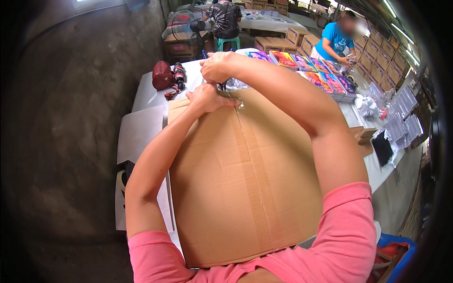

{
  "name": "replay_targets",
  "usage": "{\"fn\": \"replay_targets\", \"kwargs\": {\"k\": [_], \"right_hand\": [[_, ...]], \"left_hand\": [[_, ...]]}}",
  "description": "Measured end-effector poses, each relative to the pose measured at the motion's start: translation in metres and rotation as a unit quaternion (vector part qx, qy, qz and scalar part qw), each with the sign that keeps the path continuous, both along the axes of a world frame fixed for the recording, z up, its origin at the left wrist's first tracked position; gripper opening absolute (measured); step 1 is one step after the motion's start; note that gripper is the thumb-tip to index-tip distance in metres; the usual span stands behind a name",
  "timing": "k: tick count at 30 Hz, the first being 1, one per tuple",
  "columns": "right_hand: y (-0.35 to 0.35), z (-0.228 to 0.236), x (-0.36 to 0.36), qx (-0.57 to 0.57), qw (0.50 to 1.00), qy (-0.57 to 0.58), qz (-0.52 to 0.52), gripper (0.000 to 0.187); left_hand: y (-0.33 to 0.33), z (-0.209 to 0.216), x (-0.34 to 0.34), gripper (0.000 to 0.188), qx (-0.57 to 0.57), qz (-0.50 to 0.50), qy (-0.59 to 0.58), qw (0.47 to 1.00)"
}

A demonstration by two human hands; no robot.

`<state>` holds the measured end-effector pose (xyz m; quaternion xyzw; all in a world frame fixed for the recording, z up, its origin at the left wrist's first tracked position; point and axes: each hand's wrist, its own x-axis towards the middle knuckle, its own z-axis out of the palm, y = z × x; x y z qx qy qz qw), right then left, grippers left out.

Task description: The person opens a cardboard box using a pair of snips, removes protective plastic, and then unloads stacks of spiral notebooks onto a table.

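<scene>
A large brown cardboard box (207, 188) fills the middle of the view, right up against my body, with a taped seam (252, 165) running from near to far. At its far edge my left hand (206, 99) is closed on the cardboard, its thumb stretched along the top by the seam. Just beyond and above it, my right hand (218, 67) is in a fist. A bit of blue sticks out above that fist and something dark shows below it, like a slim blue-handled tool, mostly hidden. Torn clear tape (241, 105) stands up from the seam.
Stacks of colourful books (325, 78) lie on the white table beyond the box, with plastic-wrapped packs (403, 115) farther right. A dark red pouch (162, 75) sits at the far left. A person in blue (331, 42) works at the back right; another sits near a fan (188, 26).
</scene>
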<state>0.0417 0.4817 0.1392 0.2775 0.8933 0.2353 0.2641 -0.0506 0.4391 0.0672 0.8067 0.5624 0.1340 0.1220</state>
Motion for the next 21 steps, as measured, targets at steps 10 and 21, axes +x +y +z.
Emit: {"fn": "replay_targets", "kwargs": {"k": [10,21], "right_hand": [[0.009,0.013,0.024,-0.078,0.994,0.054,-0.053,0.012],[0.010,-0.002,0.032,-0.077,0.992,0.094,-0.033,0.020]], "left_hand": [[-0.007,0.007,0.001,0.086,-0.027,0.016,0.026,0.999],[-0.015,0.007,0.002,0.067,0.057,0.046,-0.051,0.996]]}}
